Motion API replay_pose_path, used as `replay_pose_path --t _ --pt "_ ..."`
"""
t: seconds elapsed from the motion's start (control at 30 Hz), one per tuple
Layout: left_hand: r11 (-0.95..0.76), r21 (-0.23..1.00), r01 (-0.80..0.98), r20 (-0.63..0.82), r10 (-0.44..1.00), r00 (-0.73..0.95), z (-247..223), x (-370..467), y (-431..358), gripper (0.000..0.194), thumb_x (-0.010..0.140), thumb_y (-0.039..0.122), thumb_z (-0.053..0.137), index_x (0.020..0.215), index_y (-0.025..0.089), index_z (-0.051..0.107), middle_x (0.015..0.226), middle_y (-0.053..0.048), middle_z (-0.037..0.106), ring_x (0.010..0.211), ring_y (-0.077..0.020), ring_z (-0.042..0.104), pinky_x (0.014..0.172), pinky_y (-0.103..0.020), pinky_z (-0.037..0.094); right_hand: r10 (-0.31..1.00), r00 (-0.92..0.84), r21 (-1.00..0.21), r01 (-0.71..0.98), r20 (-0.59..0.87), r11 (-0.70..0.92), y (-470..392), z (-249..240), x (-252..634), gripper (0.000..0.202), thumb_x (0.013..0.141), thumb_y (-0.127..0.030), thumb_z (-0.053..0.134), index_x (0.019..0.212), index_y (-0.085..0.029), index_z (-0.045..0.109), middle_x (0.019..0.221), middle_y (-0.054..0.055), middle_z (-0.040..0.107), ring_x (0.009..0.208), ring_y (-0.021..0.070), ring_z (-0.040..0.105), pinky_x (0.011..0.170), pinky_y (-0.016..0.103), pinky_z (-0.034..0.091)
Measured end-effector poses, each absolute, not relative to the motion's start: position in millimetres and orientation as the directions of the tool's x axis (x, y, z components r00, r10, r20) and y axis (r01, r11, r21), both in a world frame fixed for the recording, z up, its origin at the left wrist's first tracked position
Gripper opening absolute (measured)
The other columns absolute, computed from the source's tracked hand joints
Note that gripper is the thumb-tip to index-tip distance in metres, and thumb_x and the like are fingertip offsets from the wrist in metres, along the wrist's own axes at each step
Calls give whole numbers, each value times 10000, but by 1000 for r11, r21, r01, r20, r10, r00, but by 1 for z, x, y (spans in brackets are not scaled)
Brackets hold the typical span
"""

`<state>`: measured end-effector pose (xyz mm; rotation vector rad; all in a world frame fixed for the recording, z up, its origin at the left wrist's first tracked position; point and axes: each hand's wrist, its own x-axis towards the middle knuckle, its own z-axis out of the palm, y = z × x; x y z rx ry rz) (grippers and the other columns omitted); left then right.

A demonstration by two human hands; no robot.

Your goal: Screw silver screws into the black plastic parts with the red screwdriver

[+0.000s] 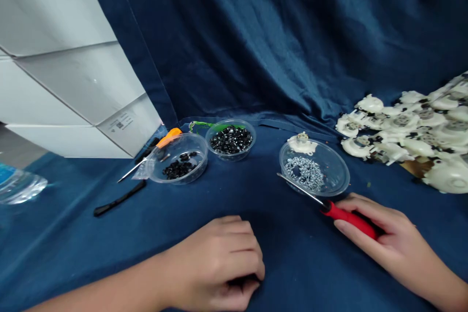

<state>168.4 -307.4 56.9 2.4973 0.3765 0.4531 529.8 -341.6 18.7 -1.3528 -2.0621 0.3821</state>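
Note:
My right hand is wrapped round the red handle of a screwdriver. The metal shaft points up and left, its tip beside the near edge of a clear plastic bowl. Inside that bowl lies a pile of small silver screws. A cream plastic part sits at the bowl's back rim. My left hand rests near the front middle of the blue cloth, fingers curled closed. Whatever it may hold is hidden under the fingers.
Left of centre stand a clear bowl of small black pieces and one of shiny black pieces. An orange-handled tool and black strip lie further left. White boxes, a bottle and piled cream parts flank them.

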Motion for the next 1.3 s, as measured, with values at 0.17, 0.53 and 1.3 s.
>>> replay_pose_path --t 0.17,0.53,1.3 --pt "-813 514 274 223 436 872 55 168 -308 212 938 60 615 1048 240 639 900 -23 758 791 -208 667 731 -371 502 895 -253 -537 728 368 427 -341 21 526 172 1015 -423 705 1171 -352 699 1008 -21 774 850 166 776 693 221 614" --pt "-710 609 355 197 568 799 43 157 -299 176 911 116 457 965 223 586 902 -46 658 794 -233 553 811 -415 475 859 -311 -456 746 406 486 -341 16 534 248 964 -427 751 1188 -342 687 976 2 811 754 197 793 609 230 644" --pt "-723 563 401 242 608 756 41 162 -302 153 1084 179 598 1148 237 724 923 -36 753 779 -208 655 798 -371 543 871 -272 -451 769 410 453 -348 -2 537 263 977 -431 714 1224 -367 652 1055 -6 800 857 211 796 706 251 667"
